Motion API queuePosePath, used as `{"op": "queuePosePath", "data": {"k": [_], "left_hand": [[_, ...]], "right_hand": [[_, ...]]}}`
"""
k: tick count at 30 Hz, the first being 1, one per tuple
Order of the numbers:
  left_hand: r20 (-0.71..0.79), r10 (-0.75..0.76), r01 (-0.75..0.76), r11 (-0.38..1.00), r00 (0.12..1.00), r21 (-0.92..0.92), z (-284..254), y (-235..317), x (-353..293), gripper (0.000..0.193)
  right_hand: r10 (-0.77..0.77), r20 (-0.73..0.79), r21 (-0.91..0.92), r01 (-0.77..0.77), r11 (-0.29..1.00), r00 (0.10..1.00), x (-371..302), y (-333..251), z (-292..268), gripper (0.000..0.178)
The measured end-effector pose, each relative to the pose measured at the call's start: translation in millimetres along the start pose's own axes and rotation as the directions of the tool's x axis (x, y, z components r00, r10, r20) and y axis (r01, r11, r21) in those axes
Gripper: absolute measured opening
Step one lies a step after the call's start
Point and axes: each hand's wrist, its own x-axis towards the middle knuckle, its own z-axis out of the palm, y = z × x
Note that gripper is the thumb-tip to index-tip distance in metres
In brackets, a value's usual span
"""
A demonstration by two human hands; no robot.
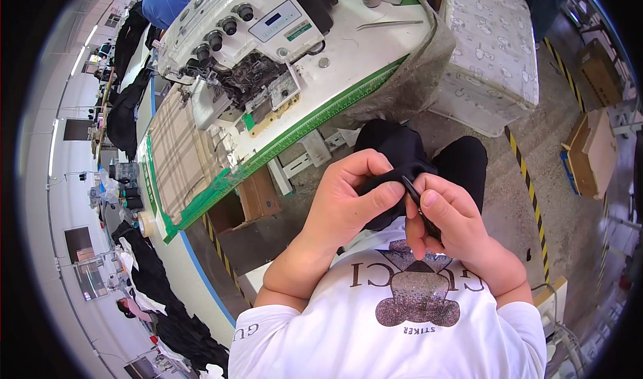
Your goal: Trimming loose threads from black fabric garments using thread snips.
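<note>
Both hands are together in front of my chest, over my lap. My left hand pinches a black cloth between thumb and fingers. Closed round a small dark pointed tool, my right hand sits right beside it. The tool looks like thread snips; its tip is at the cloth, by the left thumb, and its other end is largely covered by the fingers. Where the black cloth ends and my dark trousers begin is hard to make out.
A white overlock sewing machine stands on a green-edged table ahead to the left. Tweezers lie on that table. A patterned white box stands at its right. Cardboard boxes and yellow-black floor tape are further right.
</note>
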Motion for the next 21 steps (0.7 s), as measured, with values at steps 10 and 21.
{"op": "queuePosePath", "data": {"k": [10,21], "left_hand": [[-0.064,-0.031,0.032,0.999,0.997,0.016,-0.1,-1.4,-2.2,0.015],[-0.026,-0.14,0.142,0.985,0.99,0.099,-0.5,9.8,-2.9,0.018]], "right_hand": [[-0.498,-0.241,-0.318,0.417,0.851,0.833,10.2,2.1,-20.9,0.038],[-0.301,-0.254,-0.425,0.174,0.888,0.919,24.1,-2.9,-21.6,0.009]]}}
